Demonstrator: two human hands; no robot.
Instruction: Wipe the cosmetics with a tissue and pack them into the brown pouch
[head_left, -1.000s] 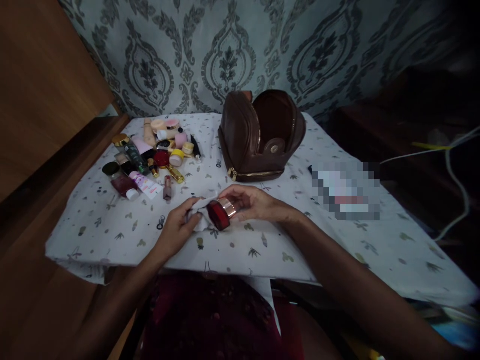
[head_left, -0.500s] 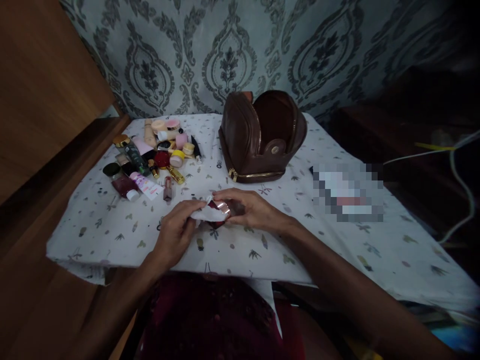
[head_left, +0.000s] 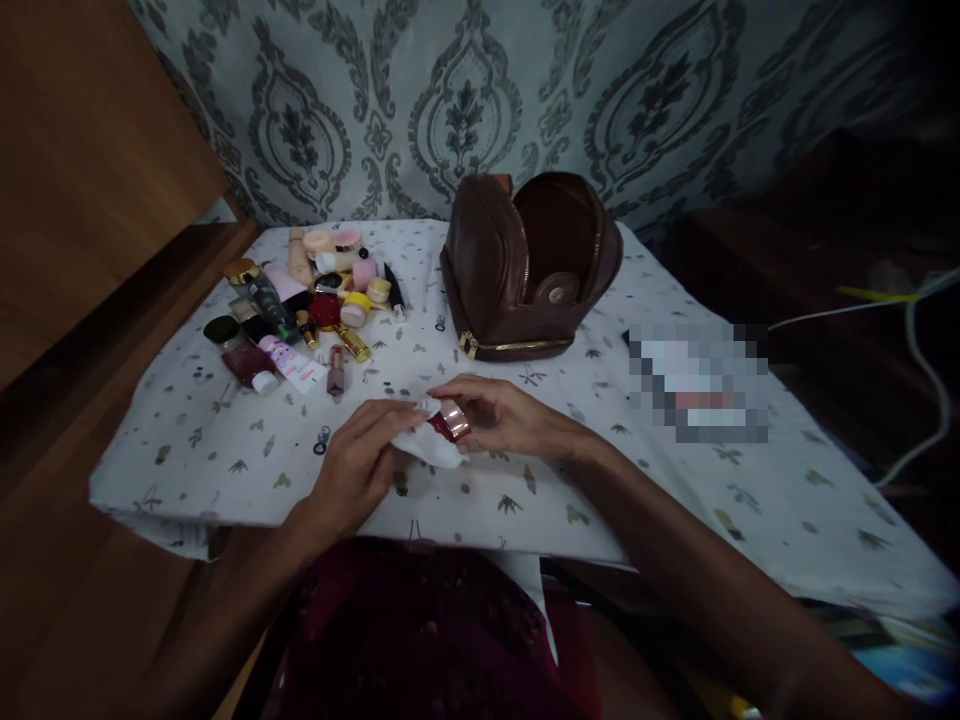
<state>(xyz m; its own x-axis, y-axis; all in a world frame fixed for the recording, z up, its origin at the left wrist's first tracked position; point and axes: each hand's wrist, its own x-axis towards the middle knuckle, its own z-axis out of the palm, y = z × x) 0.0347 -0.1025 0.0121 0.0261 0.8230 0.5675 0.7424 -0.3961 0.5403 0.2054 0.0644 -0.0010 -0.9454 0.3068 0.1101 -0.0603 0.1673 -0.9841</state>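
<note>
Over the front middle of the table, my right hand (head_left: 510, 418) grips a small dark red jar (head_left: 450, 420) by its shiny rose-gold lid end. My left hand (head_left: 360, 452) pinches a white wipe (head_left: 431, 444) against the jar's red body, covering much of it. Both hands are closed and almost meet around the jar. Just beyond my left hand lies a small lipstick-like tube (head_left: 336, 372). Behind my hands stands a brown leather bag (head_left: 487, 265) with its zipped top gaping wide.
Several cosmetics cluster at the left, among them a dark-capped bottle (head_left: 241, 358), a pink-and-white tube (head_left: 296, 362) and a yellow-lidded jar (head_left: 355, 309). At the right lies a blurred-out flat item (head_left: 697, 385). A white cable (head_left: 926, 370) hangs past the table's right edge.
The wipe has shifted and now hangs lower across the front of the jar. More of the rose-gold lid shows. My hands stay in nearly the same place.
</note>
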